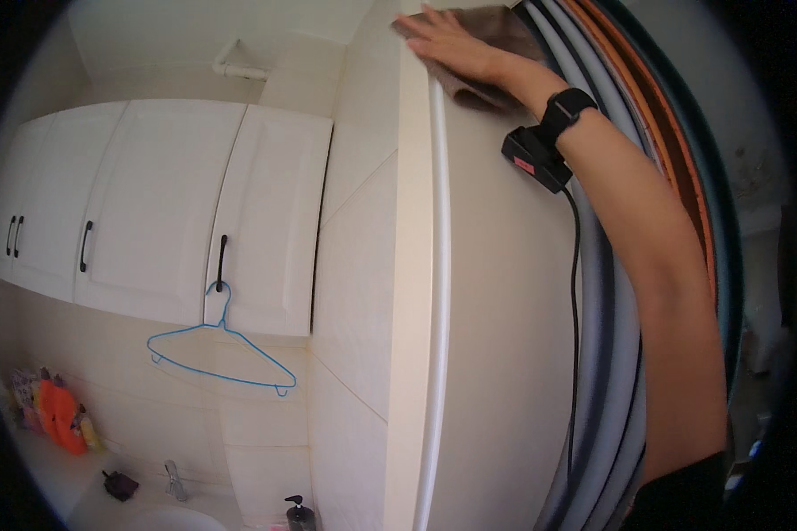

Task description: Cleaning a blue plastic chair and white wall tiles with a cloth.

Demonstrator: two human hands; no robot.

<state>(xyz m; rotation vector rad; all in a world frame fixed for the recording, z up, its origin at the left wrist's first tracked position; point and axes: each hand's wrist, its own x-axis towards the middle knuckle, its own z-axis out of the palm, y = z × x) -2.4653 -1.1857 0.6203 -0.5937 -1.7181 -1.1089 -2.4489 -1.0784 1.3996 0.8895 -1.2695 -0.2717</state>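
My right arm reaches up from the lower right, with a dark strap on the wrist. At the top, my right hand [443, 40] lies flat with its fingers spread, pressing a brown cloth [509, 35] against the upper part of the pale door frame [414, 221]. The cloth hangs loosely below and beyond the palm. A small black box with a cable [537, 159] is fixed at the wrist, its cable running down along the wall edge. My left hand is out of view.
Thick curved layers of grey, orange and teal [606, 354] stand right of the frame. White cabinets [160, 195] hang at left, a blue hanger [222, 354] on one handle. Below are a faucet [176, 482], a sink [177, 520], a pump bottle [298, 513] and orange bottles [61, 416].
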